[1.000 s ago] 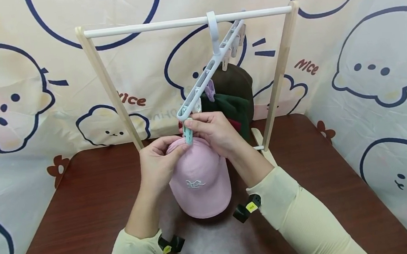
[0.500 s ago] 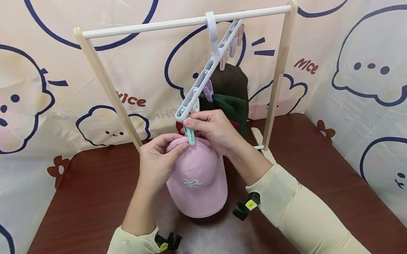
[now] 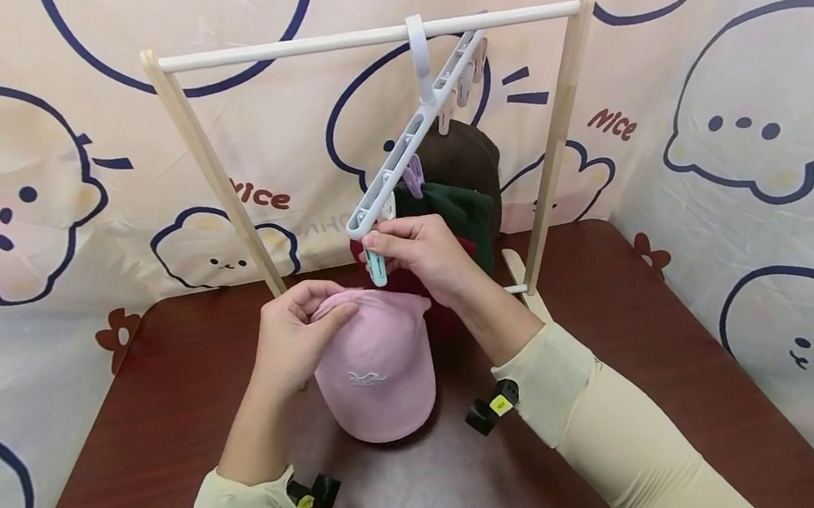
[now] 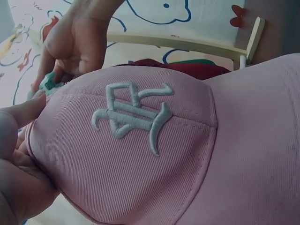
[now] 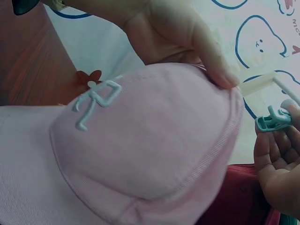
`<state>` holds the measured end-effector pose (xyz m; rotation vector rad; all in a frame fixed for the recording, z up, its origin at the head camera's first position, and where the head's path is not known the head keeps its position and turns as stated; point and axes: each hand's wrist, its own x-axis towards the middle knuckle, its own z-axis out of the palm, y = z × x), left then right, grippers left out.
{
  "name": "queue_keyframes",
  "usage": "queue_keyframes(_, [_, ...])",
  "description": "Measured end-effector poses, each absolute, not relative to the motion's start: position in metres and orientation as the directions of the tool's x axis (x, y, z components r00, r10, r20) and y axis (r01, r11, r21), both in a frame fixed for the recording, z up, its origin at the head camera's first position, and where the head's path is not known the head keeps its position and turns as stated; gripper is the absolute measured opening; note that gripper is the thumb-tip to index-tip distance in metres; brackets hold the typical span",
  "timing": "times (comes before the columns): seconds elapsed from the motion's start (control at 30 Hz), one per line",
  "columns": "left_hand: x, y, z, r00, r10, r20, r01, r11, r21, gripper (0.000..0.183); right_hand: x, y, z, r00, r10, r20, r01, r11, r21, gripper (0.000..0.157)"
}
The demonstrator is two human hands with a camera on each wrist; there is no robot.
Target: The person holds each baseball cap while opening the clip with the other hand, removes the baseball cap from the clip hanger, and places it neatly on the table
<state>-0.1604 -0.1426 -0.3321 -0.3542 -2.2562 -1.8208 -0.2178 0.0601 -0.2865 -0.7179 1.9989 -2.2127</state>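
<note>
A person's left hand (image 3: 295, 329) pinches a pink cap (image 3: 383, 374) by its back edge, thumb on the near side and fingers behind, with little gap beyond the thickness of the fabric. The cap hangs to the right of and below that grip, its brim lowest and the white embroidery (image 4: 133, 112) on its front facing the wearer of the head camera. Above and to the right of the grip, the right hand (image 3: 426, 256) holds a teal clip (image 3: 377, 267) between thumb and fingers; the right wrist view shows the clip apart from the cap's edge, with a gap between the two. The clip hangs at the near end of a pale hanger (image 3: 397, 163), which slants up and away from the right hand to a white rod (image 3: 293, 47). Just behind that hand are a red item (image 5: 236, 192), partly hidden, and a dark green item (image 3: 465, 205) below a purple clip (image 3: 413, 176). Farther back is a brown cap (image 3: 467, 159).
</note>
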Motion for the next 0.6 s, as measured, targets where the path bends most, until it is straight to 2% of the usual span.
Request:
queue_keyframes(0.37, [-0.153, -0.168, -0.348, -0.960, -0.022, 0.280, 0.264, 0.266, 0.927, 0.030, -0.219, 0.062, -0.285, -0.880, -0.387, 0.277, -0.260, -0.098, -0.961, 0.026])
queue_keyframes(0.6, [-0.152, -0.196, -0.359, -0.962, -0.176, 0.207, 0.163, 0.234, 0.958, 0.029, -0.217, 0.064, -0.285, -0.891, -0.401, 0.214, -0.203, -0.070, -0.977, 0.029])
